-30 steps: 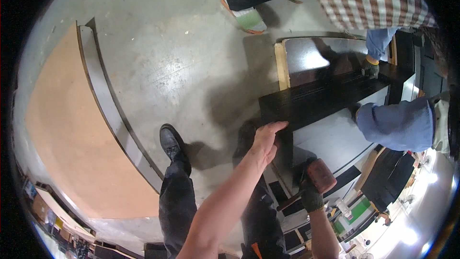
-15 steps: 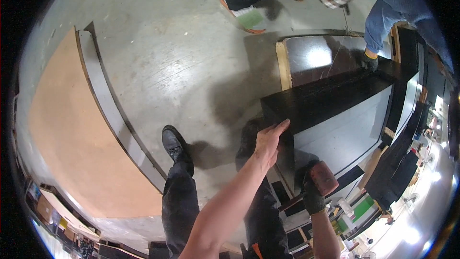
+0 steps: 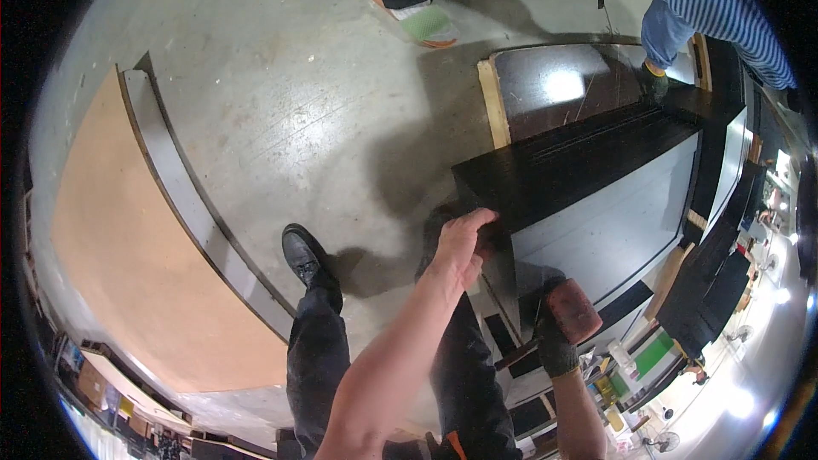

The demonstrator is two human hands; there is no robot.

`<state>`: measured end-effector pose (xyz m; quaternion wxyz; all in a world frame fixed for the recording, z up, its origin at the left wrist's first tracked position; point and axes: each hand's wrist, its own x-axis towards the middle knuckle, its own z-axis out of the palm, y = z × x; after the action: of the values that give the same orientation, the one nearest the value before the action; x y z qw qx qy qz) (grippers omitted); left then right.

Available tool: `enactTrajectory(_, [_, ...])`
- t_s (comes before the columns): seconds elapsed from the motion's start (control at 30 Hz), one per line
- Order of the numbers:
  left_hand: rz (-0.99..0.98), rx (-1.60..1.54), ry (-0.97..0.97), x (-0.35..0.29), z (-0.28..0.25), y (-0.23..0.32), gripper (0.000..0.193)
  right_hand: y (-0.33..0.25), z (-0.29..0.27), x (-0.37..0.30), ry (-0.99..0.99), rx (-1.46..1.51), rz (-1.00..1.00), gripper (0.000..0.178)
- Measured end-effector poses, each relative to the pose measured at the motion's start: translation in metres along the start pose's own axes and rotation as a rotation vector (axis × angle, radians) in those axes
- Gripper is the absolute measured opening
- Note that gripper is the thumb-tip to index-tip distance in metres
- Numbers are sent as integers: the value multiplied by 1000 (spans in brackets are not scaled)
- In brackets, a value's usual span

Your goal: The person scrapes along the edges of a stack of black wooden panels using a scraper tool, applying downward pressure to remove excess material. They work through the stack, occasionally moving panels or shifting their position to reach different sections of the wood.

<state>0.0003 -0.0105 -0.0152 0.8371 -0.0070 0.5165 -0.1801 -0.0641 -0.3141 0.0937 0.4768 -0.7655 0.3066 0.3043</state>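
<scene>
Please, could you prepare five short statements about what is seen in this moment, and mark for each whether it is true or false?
1. The left hand is at the near end of the black cabinet. True.
2. The right hand holds a mallet with a reddish head. True.
3. The right hand is bare. False: it wears a dark glove.
4. The large tan panel stands at the right side of the picture. False: the tan panel is at the left side.
5. Another person's gloved hand is near the far end of the black cabinet. True.
</scene>
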Motion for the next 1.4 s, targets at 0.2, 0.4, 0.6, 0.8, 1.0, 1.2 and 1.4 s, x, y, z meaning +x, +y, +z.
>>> enactTrajectory(0.2, [-37, -5, 8, 2, 1, 0, 25, -10, 5, -5, 17, 62, 52, 24])
enactTrajectory(0.4, [-70, -23, -36, 1, 0, 9, 31, -10, 4, -5, 13, 79, 80, 23])
enactTrajectory(0.6, [14, -43, 78, -9, 10, 5, 27, -17, 9, -8, 10, 42, 90, 26])
enactTrajectory(0.8, [-39, 90, 117, -4, 9, 13, 32, -21, 12, -9, -14, 29, 23, 29])
enactTrajectory(1.0, [18, 31, 151, -12, 18, 7, 28, -16, 10, -7, -25, -66, 29, 31])
enactTrajectory(1.2, [13, 104, 156, -14, 20, 15, 32, -8, 5, -1, -16, 34, -59, 34])
enactTrajectory(1.4, [37, 118, 237, -16, 28, 10, 27, -10, 6, -1, -60, 5, -103, 36])
